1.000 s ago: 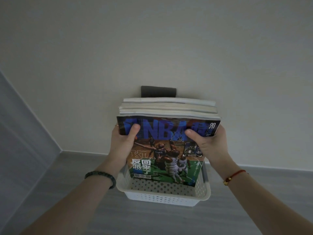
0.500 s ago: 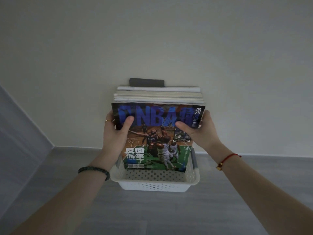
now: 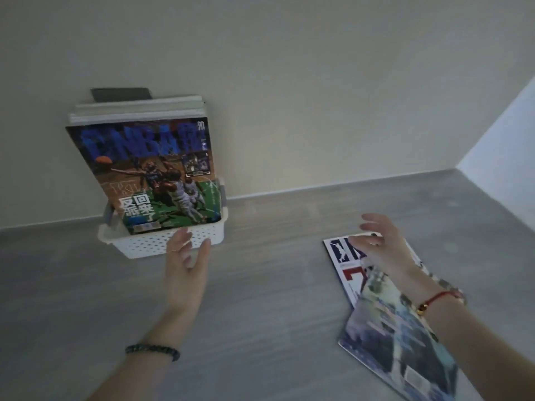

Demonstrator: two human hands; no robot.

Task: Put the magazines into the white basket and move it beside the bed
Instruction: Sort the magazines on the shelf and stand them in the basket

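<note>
A white perforated basket [image 3: 150,244] stands on the grey floor against the wall. Several magazines stand upright in it, leaning back; the front one [image 3: 150,172] has a blue NBA title and basketball players. My left hand [image 3: 185,261] is open with fingers spread, just in front of the basket's right front corner, holding nothing. My right hand [image 3: 379,244] hovers open over a white, red and blue magazine [image 3: 344,264] lying flat on the floor at the right. A second magazine [image 3: 405,342] with a bluish cover lies partly over it, nearer to me.
The cream wall [image 3: 289,82] runs behind the basket, with a baseboard along the grey wood floor [image 3: 260,299]. A dark flat object [image 3: 121,94] shows behind the stacked magazines. A lighter wall [image 3: 509,146] angles in at the far right.
Both hands have let go of the magazine stack, which now stands in the basket. The view has swung right; my right hand has moved over to the magazines on the floor.
</note>
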